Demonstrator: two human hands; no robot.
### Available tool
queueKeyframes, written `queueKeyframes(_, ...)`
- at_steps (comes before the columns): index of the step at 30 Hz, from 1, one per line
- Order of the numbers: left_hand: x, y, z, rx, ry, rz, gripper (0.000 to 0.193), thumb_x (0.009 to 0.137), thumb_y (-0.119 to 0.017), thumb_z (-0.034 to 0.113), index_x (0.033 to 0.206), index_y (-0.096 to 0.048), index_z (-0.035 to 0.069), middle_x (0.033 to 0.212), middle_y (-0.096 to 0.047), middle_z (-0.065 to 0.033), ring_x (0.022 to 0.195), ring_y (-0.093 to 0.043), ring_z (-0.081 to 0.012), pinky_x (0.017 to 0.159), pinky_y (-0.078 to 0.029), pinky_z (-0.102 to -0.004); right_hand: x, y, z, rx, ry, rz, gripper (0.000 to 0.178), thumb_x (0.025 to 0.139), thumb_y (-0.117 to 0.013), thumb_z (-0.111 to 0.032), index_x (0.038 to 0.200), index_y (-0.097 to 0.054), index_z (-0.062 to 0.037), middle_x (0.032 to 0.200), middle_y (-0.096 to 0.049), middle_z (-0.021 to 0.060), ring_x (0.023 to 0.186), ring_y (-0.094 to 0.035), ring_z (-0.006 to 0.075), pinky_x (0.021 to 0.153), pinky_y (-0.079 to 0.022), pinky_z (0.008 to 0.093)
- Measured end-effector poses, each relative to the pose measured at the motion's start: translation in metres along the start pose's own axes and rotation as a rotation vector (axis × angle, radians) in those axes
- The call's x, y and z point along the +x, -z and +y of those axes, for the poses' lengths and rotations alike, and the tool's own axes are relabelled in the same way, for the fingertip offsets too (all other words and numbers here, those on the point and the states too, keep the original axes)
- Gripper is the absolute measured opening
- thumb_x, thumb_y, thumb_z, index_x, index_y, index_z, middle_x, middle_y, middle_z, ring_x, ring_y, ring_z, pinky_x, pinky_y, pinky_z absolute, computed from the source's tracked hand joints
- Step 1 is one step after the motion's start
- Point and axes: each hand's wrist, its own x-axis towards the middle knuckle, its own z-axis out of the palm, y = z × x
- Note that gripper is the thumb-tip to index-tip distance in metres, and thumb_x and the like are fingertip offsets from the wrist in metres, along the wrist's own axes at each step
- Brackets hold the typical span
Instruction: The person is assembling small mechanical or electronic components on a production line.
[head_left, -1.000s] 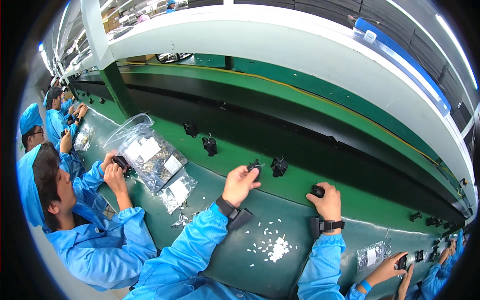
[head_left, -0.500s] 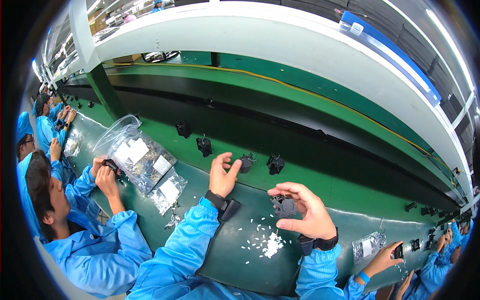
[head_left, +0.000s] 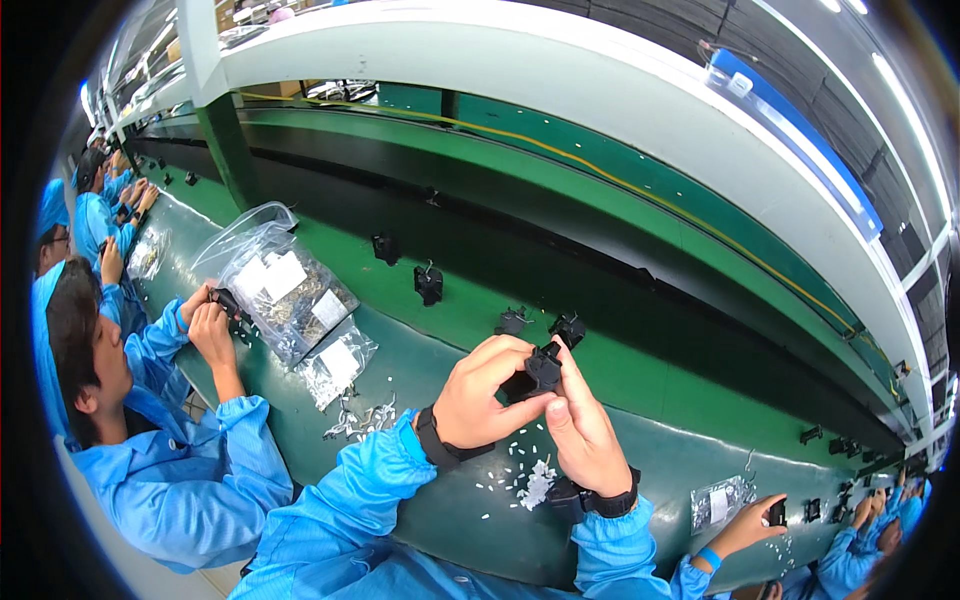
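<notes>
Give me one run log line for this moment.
left hand: gripping black part | right hand: against it | bench: loose white pieces

Right of the right hand (head_left: 586,440), the smooth green bench (head_left: 665,462) has room; small black plastic parts (head_left: 568,330) block ahead, a clear plastic bag (head_left: 302,300) left.

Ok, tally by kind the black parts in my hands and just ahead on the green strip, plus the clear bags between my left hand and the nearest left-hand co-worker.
Black plastic part between the left hand and right hand: 1
Black plastic parts just ahead on the green strip: 4
Clear plastic bags holding small pieces: 2
Total: 7
</notes>
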Motion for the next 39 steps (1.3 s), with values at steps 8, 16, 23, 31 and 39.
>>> queueKeyframes(8, -0.04, 0.017, -0.025, -0.198, 0.246, -0.22, 0.019, 0.084, -0.082, 0.01, 0.095, -0.071, -0.003, 0.094, -0.073, -0.014, 0.084, -0.072, -0.0293, 0.078, -0.056, -0.035, -0.005, 0.025, 0.002, -0.354, -0.217, -0.018, 0.066, 0.092, -0.078, -0.022, 0.147, -0.048, 0.0002, 0.125, -0.067, 0.0282, 0.115, -0.069, 0.0354, 0.092, -0.058, 0.0416)
queueKeyframes(16, -0.066, 0.009, -0.037, 0.197, -0.161, -0.107, 0.029, 0.067, -0.084, 0.005, 0.094, -0.074, 0.008, 0.095, -0.066, -0.0038, 0.094, -0.065, -0.0263, 0.079, -0.056, -0.0373, 0.007, 0.006, 0.01, -0.336, -0.322, -0.169, 0.055, 0.089, -0.081, -0.019, 0.134, -0.058, 0.0005, 0.113, -0.072, 0.0228, 0.103, -0.073, 0.0277, 0.082, -0.061, 0.0369)
queueKeyframes(23, -0.065, 0.011, -0.043, 0.25, -0.091, -0.075, 0.026, 0.069, -0.085, 0.004, 0.092, -0.073, 0.006, 0.098, -0.066, -0.0039, 0.097, -0.065, -0.0277, 0.082, -0.057, -0.0383, 0.014, 0.017, 0.059, -0.227, -0.366, -0.17, 0.046, 0.085, -0.082, -0.01, 0.127, -0.063, -0.0033, 0.107, -0.072, 0.0136, 0.096, -0.07, 0.0195, 0.077, -0.059, 0.0321)
queueKeyframes(31, -0.067, 0.013, -0.05, 0.131, 0.053, -0.141, 0.036, 0.071, -0.084, 0.004, 0.104, -0.072, 0.007, 0.105, -0.065, -0.0073, 0.098, -0.064, -0.0295, 0.084, -0.055, -0.0399, 0.003, 0.016, 0.078, -0.45, -0.364, -0.178, 0.039, 0.081, -0.082, -0.013, 0.116, -0.069, -0.0013, 0.097, -0.072, 0.0114, 0.086, -0.071, 0.0222, 0.073, -0.056, 0.034)
queueKeyframes(39, -0.07, 0.009, -0.052, 0.085, 0.114, -0.291, 0.03, 0.076, -0.083, 0.004, 0.105, -0.072, 0.004, 0.108, -0.068, -0.0111, 0.099, -0.068, -0.0312, 0.086, -0.056, -0.0391, -0.01, 0.031, 0.089, -0.688, -0.179, -0.049, 0.026, 0.086, -0.067, -0.005, 0.112, -0.072, -0.0056, 0.101, -0.071, 0.0169, 0.095, -0.068, 0.0375, 0.086, -0.055, 0.0442)
